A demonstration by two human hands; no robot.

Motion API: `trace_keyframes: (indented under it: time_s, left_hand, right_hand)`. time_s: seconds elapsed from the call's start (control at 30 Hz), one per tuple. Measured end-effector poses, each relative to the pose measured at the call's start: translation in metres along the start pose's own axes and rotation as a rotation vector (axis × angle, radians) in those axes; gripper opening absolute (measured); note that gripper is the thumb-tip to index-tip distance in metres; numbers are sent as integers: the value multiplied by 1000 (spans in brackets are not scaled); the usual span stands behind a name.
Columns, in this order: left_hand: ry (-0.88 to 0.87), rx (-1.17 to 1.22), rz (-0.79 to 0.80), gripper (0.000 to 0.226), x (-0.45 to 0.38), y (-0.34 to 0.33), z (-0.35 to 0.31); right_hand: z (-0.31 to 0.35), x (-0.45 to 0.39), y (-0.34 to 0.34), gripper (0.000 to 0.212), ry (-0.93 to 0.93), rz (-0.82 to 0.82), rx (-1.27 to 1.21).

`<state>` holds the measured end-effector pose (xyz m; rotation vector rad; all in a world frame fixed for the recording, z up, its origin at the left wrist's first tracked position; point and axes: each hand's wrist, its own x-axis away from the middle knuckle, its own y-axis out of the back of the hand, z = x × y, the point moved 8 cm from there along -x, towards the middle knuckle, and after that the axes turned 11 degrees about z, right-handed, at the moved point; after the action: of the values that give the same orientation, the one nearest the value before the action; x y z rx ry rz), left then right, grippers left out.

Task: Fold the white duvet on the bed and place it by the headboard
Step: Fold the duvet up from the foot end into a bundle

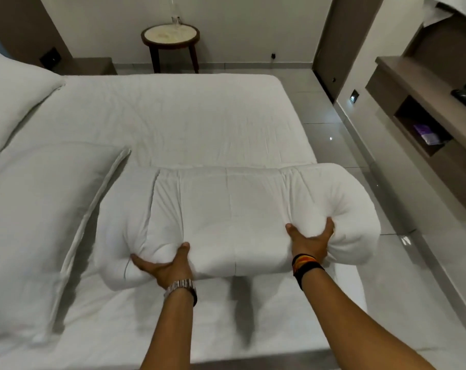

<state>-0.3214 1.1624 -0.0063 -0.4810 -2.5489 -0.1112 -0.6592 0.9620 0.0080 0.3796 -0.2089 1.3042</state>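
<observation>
The white duvet [234,214] is folded into a thick, puffy bundle and hangs just above the bed [178,116], casting a shadow on the sheet. My left hand [165,265] grips its near left end, with a metal watch on the wrist. My right hand [311,241] squeezes its near right end, with dark and orange bands on the wrist. The fingers of both hands are buried under the fabric. The headboard [21,25] is at the far left, behind the pillows.
Two white pillows [39,209] [10,97] lie on the left side of the bed. A round side table [171,38] stands by the far wall. A wall shelf unit [423,121] runs along the right, with glossy tiled floor [333,134] between it and the bed.
</observation>
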Motion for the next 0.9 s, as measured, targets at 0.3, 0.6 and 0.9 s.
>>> trace_keyframes:
  time_s: [0.3, 0.6, 0.9]
  left_hand:
    - [-302, -596, 314, 96, 112, 68, -46]
    - [-743, -1533, 204, 81, 69, 23, 9]
    - [-862, -1587, 193, 76, -56, -79, 28]
  right_hand:
    - [43, 80, 74, 99, 146, 375, 280]
    - [-19, 69, 66, 115, 467, 250, 1577]
    - [-22, -38, -53, 100, 953, 523, 1556]
